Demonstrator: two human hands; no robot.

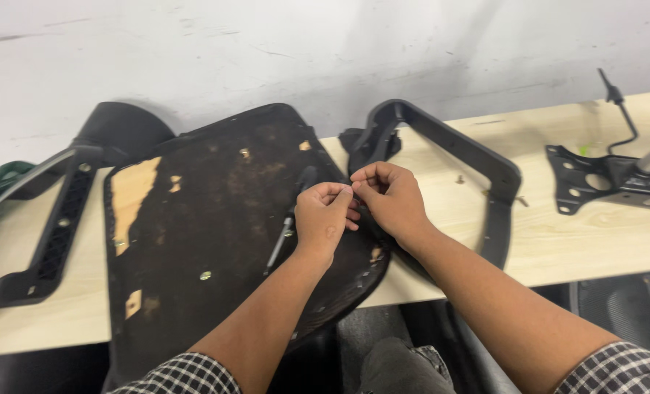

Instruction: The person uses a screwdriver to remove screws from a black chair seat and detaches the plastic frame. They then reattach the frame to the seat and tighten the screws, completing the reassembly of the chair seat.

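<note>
Workbench top (573, 241): pale wood-grain board, smooth, matt. Seat pan underside (215, 219), centre of frame: black cloth, rough and worn, with bare light plywood showing through in patches; small bright metal inserts. Armrest frame (485, 175), right of centre: black plastic, smooth, slight sheen. Mechanism plate (594, 179), upper right: black painted metal, matt. Sleeves (186, 376), bottom edge: checked woven cloth.

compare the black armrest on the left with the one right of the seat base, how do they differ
The left black plastic armrest lies clear of the hands, with a ribbed strip showing; the right black plastic armrest loop lies beside the right hand, showing an open frame. The left one partly overhangs the table edge; the right one's lower end passes behind the forearm. Both rest on the pale wooden table.
</note>
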